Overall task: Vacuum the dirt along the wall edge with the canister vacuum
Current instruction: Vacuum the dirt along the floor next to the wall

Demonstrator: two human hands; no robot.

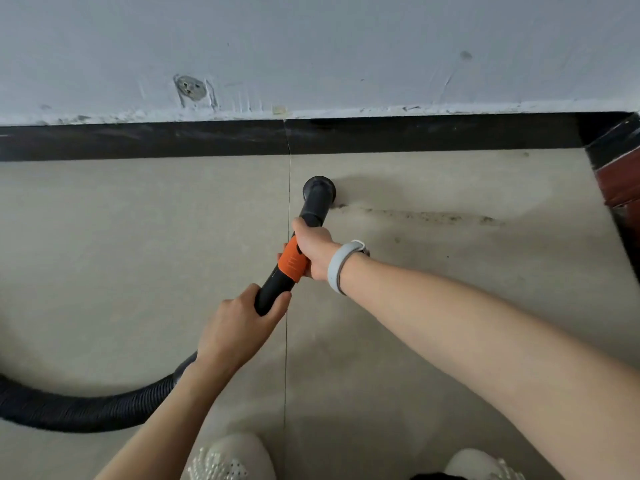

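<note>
Both hands wrapped the vacuum wand [298, 258]: right hand [313, 249] forward at the orange collar to steer, left hand [239, 323] behind to steady the hose [86, 403]. Round nozzle [319, 189] sat mid-frame beside the dirt streak [419, 216] running right, below the black baseboard [207, 140].

No legible text — no labels, no numbers

The vacuum wand [313, 206] is black with a bright orange collar [292, 263], and the ribbed hose [86, 407] is black too. The floor [138, 237] is pale beige tile with thin dark grout lines, marked by a streak of dark speckled dirt [426, 216]. The baseboard [138, 142] is glossy black under a pale grey-white wall [311, 46]. A wristband [341, 266] is light grey; the shoes [228, 459] are white.
</note>
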